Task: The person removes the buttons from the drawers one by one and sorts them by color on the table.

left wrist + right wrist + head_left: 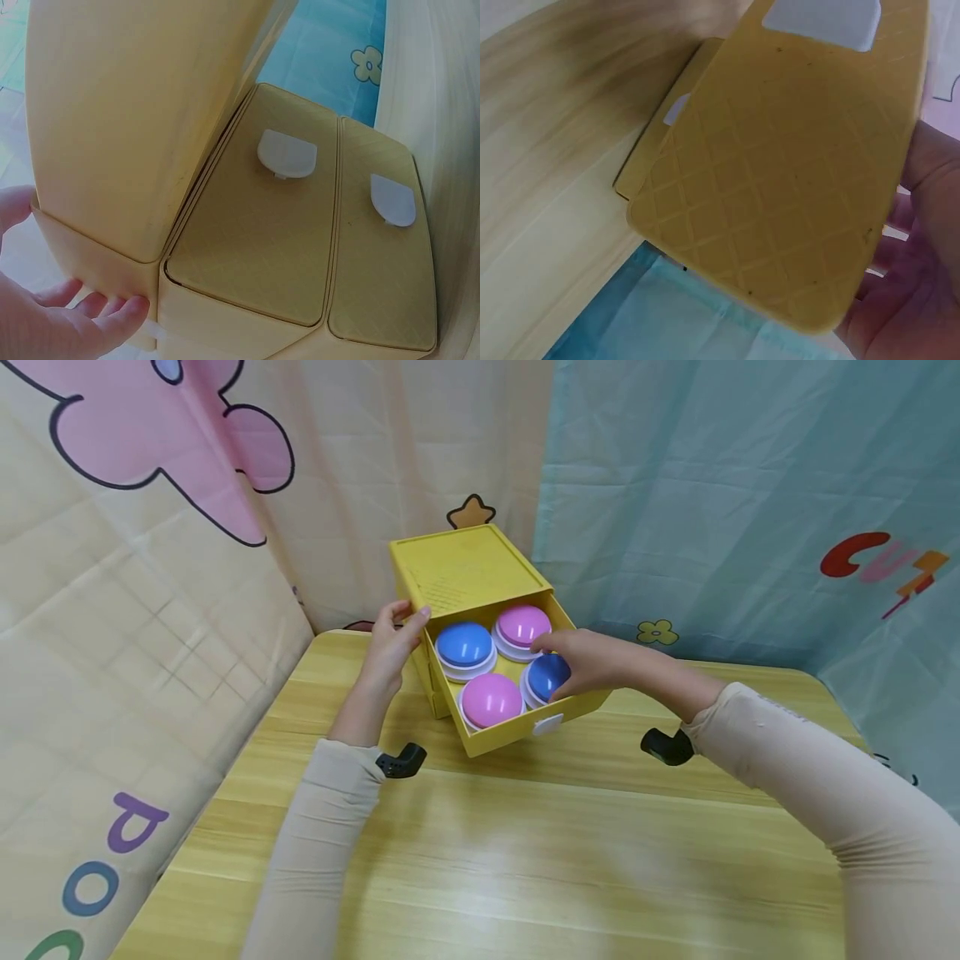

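Observation:
In the head view a yellow drawer cabinet (468,568) has its top drawer (498,739) pulled out. Inside lie dome-shaped buzzers with white bases: a blue buzzer (464,645) at back left, a pink buzzer (523,625) at back right, another pink buzzer (492,700) at front left, and a blue buzzer (548,677) at front right. My right hand (592,660) reaches over the drawer's right side and grips the front-right blue buzzer by its edges. Against the cabinet's left side rests my left hand (390,647), thumb at the upper front corner, fingers spread along the side panel.
Below the pulled drawer are two shut drawers (259,225) with white tab handles (288,154). The cabinet stands near the back of a wooden table (480,860). Printed curtains (675,485) hang close behind and at the sides.

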`<control>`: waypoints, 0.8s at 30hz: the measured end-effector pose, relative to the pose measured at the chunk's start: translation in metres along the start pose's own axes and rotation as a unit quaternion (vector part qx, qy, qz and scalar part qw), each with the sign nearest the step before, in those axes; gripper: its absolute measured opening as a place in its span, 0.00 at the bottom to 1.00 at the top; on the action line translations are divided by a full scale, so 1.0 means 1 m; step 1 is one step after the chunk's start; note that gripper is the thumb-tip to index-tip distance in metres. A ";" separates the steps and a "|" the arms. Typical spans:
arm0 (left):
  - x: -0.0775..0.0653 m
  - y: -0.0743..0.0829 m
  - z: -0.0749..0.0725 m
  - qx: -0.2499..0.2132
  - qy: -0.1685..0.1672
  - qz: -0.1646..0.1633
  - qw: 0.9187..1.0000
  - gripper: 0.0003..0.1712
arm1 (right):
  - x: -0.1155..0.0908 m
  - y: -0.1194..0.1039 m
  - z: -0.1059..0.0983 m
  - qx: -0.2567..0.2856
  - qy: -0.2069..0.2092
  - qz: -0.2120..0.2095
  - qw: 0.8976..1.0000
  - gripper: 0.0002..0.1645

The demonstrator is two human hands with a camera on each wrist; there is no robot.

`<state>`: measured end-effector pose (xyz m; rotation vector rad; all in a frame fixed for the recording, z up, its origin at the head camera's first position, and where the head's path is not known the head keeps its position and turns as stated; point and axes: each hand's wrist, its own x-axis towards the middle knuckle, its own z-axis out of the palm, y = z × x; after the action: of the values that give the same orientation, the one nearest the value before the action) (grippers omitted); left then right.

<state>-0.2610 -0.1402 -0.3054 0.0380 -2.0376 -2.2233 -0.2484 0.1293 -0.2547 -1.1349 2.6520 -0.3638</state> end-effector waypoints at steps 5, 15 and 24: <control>0.000 0.000 0.001 -0.003 0.001 0.001 1.000 0.34 | 0.001 0.002 0.003 -0.011 0.013 -0.016 1.000 0.36; 0.000 -0.001 0.001 -0.003 0.003 0.002 1.000 0.34 | -0.012 0.004 -0.011 0.062 0.065 0.009 0.996 0.37; -0.001 -0.001 0.000 -0.004 0.003 0.003 1.000 0.34 | -0.039 0.008 -0.035 0.110 0.136 -0.006 0.985 0.35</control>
<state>-0.2601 -0.1396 -0.3061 0.0379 -2.0234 -2.2248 -0.2383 0.1682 -0.2198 -1.0999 2.7423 -0.8464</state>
